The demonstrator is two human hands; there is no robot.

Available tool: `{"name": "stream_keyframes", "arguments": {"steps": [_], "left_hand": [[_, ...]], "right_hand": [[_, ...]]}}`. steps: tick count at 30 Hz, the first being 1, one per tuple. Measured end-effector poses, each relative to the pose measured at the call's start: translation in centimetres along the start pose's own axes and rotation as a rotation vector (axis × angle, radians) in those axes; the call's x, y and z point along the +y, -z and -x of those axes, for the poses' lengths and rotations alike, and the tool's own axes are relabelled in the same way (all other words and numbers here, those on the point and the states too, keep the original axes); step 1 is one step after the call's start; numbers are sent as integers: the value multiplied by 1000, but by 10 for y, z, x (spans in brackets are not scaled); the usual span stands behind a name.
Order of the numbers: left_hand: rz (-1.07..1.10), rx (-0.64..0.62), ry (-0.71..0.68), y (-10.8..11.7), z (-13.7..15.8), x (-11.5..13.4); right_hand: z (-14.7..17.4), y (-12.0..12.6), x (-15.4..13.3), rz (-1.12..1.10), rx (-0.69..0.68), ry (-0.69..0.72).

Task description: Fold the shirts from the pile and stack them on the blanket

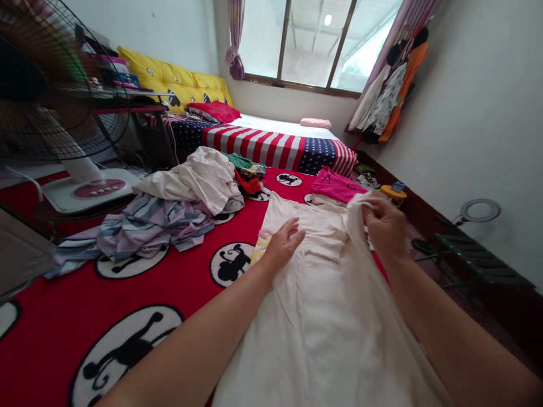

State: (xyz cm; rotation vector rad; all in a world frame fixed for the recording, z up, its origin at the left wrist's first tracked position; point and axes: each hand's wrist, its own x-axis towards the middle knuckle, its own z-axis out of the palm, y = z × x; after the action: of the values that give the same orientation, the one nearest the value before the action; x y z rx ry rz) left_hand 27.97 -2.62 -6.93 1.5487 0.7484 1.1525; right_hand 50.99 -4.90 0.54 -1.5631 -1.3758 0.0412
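Observation:
A long cream garment [314,305] is spread on the red surface in front of me and runs down to the bottom edge of the view. What looks like a sleeve lies across its upper part. My right hand [384,223] is closed round a bunched edge of this cloth and holds it raised on the right side. Over the left part of the garment is my left hand [286,243], fingers apart and nothing held; whether it touches the cloth I cannot tell. A yellow patch [259,247] shows beside my left wrist.
A heap of cream and striped clothes [190,192] lies at left on the red patterned cover [169,288]. Pink clothing [335,183] lies beyond my right hand. A fan [93,186] stands at far left, a dark green rack [487,263] at right, a bed [263,144] behind.

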Motion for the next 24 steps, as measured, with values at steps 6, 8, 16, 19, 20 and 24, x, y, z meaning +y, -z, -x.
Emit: {"name": "stream_keyframes", "arguments": {"steps": [6,8,16,19,20,24], "left_hand": [[236,39,97,8,-5,-2],[204,3,73,8,-5,-2],[-280,-5,-17,-3,-3,2],[-478,66,-9,-9,-3,11],[-531,90,0,-11,-4,14],[-715,120,88,-19,-18,22]], "right_hand": [[47,-16,-54,-89,-619,149],[69,20,-51,16,-609,113],[201,164,-35,515,-813,-287],[239,179,-40,545,-775,-339],[247,181,-41,530,-744,-334],[263,185,-36,418,-592,-306]]}}
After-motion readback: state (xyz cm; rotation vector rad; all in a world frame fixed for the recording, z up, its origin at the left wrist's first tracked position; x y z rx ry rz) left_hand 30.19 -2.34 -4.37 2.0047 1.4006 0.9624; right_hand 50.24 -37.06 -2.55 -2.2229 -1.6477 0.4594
